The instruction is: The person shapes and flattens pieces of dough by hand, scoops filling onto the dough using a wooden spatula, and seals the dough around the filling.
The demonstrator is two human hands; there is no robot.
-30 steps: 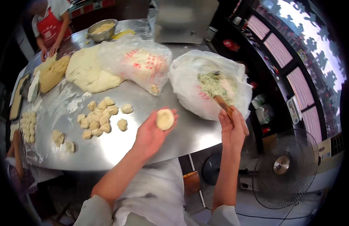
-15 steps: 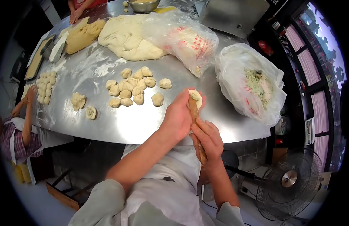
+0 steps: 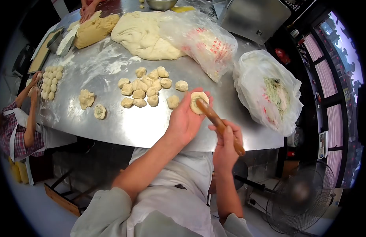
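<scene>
My left hand (image 3: 185, 118) is cupped palm up around a round dough wrapper (image 3: 199, 102) with a little filling in its hollow. In my right hand (image 3: 227, 144) is a brown wooden stick (image 3: 219, 123), whose far tip presses into the wrapper. Just left of my left hand several small dough pieces (image 3: 147, 87) lie in a group on the metal table (image 3: 119, 122). Farther left are a rough dough lump (image 3: 87, 98) and a small piece with green filling (image 3: 99, 111). An open plastic bag of green and pink filling (image 3: 277, 93) stands to the right.
A large dough mass (image 3: 141, 35), a printed plastic bag (image 3: 212, 45) and yellowish dough (image 3: 96, 30) lie at the back. A co-worker at the left handles dough balls (image 3: 52, 81); another's hands (image 3: 87, 12) are at the back. A fan (image 3: 301, 193) stands at lower right.
The stick, earlier held over the filling bag, moved left to the wrapper in my left hand. Its tip stays there while its handle has swung outward to the right. The view has turned downward.
</scene>
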